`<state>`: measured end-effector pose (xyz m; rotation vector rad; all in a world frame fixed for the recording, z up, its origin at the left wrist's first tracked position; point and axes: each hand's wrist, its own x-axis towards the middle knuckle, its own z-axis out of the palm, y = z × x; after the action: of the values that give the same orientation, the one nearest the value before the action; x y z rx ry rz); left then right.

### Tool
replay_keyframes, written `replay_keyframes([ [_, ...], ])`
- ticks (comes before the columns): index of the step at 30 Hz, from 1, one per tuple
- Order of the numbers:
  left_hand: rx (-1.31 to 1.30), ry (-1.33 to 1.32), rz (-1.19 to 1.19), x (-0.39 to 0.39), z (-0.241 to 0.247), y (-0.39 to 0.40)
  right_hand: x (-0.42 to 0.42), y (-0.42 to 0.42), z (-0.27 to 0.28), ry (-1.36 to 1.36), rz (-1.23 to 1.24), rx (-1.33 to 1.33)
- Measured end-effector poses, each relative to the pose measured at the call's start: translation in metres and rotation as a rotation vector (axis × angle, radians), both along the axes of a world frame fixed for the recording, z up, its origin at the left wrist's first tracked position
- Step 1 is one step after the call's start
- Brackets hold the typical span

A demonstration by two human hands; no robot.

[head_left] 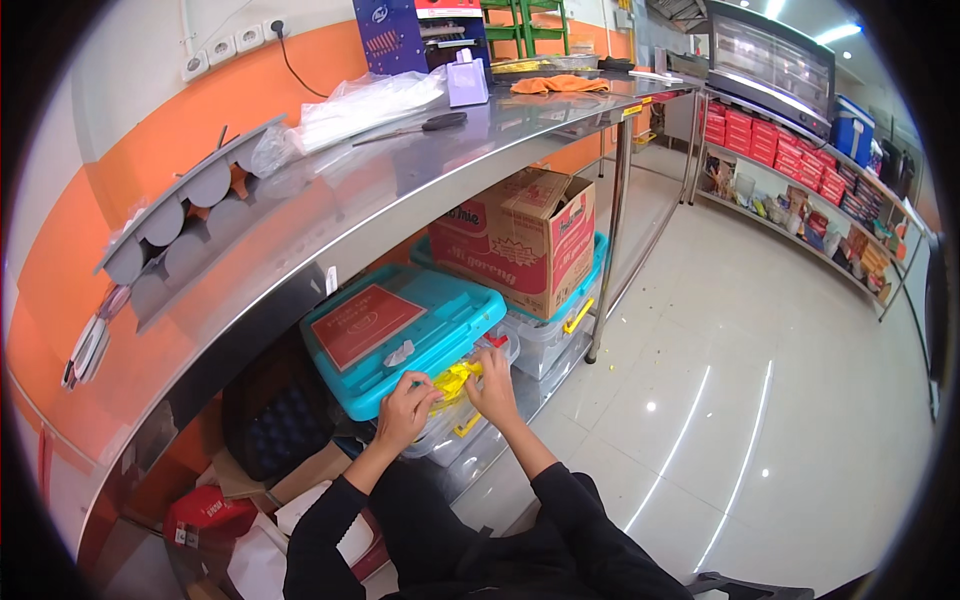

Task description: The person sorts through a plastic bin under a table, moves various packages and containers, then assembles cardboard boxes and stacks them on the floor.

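Note:
A crinkled yellow plastic packet [454, 381] is stretched between my two hands, over the front of a clear plastic storage box [439, 442]. My left hand [405, 411] pinches its near left side with bent fingers. At the packet's right end, my right hand [493, 386] grips it between thumb and fingers. Just behind my hands, the box's turquoise lid [442, 307] sits askew, leaving the front right side of the box uncovered. A red printed sheet [367, 326] lies on the lid beside a torn white scrap [399, 353]. Most of the box's contents are hidden by the lid and hands.
A steel table [337, 202] overhangs the boxes, its leg [615, 225] to the right. An Indomie carton [517, 240] stands on a second lidded box [544, 341]. Scissors [420, 127] lie on the tabletop. A red box [210, 517] sits low left; tiled floor [697, 337] spreads right.

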<state>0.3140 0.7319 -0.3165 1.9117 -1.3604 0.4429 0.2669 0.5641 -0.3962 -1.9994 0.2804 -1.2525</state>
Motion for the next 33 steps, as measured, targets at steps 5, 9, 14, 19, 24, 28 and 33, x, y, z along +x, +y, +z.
replay_keyframes([
  [5, -0.022, 0.055, -0.009, 0.002, 0.0, 0.008, 0.015, -0.024, -0.02, 0.175, 0.329, 0.245],
  [9, -0.061, 0.069, -0.011, 0.007, 0.0, 0.031, 0.014, -0.049, -0.022, 0.282, 0.649, 0.422],
  [14, -0.138, 0.03, 0.022, 0.006, 0.005, 0.026, 0.016, -0.058, -0.025, 0.325, 0.774, 0.463],
  [19, -0.152, 0.025, 0.116, 0.002, 0.009, 0.022, -0.012, -0.041, 0.0, 0.041, 0.524, 0.529],
  [24, -0.113, 0.103, 0.111, -0.005, -0.01, 0.006, -0.054, 0.011, 0.059, 0.103, 0.376, -0.123],
  [28, -0.058, 0.099, 0.08, -0.007, -0.021, 0.0, -0.043, 0.018, 0.039, 0.27, 0.21, -0.224],
  [33, 0.109, -0.072, 0.06, -0.018, -0.021, -0.006, -0.043, 0.001, 0.027, 0.223, 0.236, -0.282],
])
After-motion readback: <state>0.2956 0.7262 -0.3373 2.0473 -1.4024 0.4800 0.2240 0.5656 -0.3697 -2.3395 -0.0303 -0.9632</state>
